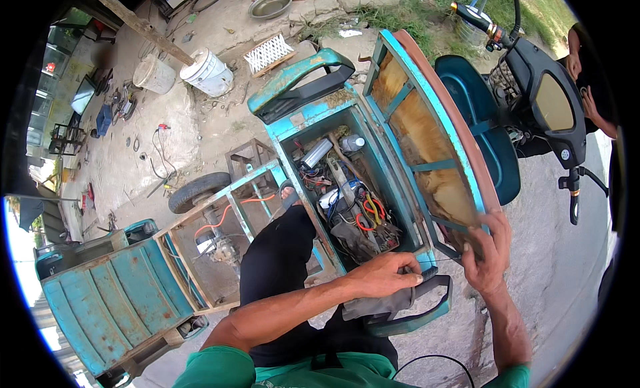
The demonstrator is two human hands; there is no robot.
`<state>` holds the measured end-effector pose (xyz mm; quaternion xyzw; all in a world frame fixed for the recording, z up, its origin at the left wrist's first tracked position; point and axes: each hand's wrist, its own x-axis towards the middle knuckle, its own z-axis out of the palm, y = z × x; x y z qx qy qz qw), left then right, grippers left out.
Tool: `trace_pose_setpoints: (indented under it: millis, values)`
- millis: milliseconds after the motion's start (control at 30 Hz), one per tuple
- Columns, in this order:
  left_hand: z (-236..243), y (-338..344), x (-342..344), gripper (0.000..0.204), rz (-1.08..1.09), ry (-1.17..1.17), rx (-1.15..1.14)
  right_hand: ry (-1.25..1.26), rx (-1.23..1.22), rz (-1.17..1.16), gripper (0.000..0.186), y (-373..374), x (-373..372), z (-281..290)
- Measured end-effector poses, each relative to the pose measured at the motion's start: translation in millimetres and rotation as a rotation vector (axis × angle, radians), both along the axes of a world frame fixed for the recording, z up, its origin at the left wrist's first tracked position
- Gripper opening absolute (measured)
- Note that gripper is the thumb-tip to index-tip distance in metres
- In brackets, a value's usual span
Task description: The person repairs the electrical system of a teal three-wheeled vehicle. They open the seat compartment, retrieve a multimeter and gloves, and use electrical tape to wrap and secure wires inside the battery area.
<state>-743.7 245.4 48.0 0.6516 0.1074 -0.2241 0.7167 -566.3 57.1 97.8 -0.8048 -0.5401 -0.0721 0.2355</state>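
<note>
Below the near right corner of an open turquoise storage box [288, 148], my left hand [388, 275] is closed in a pinch. A thin dark wire [440, 260] runs from its fingertips toward my right hand [489, 255]. The right hand's fingers are curled with the thumb toward them, close to the lower corner of the raised seat lid [427, 148]. Under my left hand are a grey cloth-like piece [379, 304] and a black ribbed cylinder [429, 275]. Tangled cables [371, 211], a silver cylinder [317, 153] and a white-capped bottle [352, 143] lie in the box.
The box belongs to a three-wheeler with a rusty turquoise cargo bed [117, 295] at left and handlebars [547, 101] at right. A turquoise armrest [300, 85] stands beyond the box. Another person's hands [587, 101] show at far right. White buckets [207, 73] stand behind.
</note>
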Motion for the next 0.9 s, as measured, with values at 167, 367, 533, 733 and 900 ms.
trace_pose_setpoints:
  millis: [167, 367, 533, 733, 900]
  values:
    - [-42.1, 42.7, 21.0, 0.035, -0.189, -0.061, 0.158, 0.558, -0.025, 0.066, 0.025, 88.4, -50.6, -41.5]
    - [-66.0, 45.0, 32.2, 0.024, -0.482, -0.178, 0.329, 1.378, -0.184, -0.268, 0.026, 203.5, -15.9, -235.1]
    - [-68.1, 52.6, 33.1, 0.023, -0.454, -0.227, 0.220, 1.183, -0.330, -0.349, 0.037, 282.4, 12.7, -371.7]
    - [-75.7, 82.5, 26.8, 0.022, -0.354, -0.059, 0.006, 1.284, -0.569, -0.394, 0.045, 315.3, 26.8, -491.7]
    - [-91.0, 96.7, 20.6, 0.020, -0.329, -0.008, -0.035, 1.552, -0.732, -0.433, 0.039, 346.9, 18.5, -480.9]
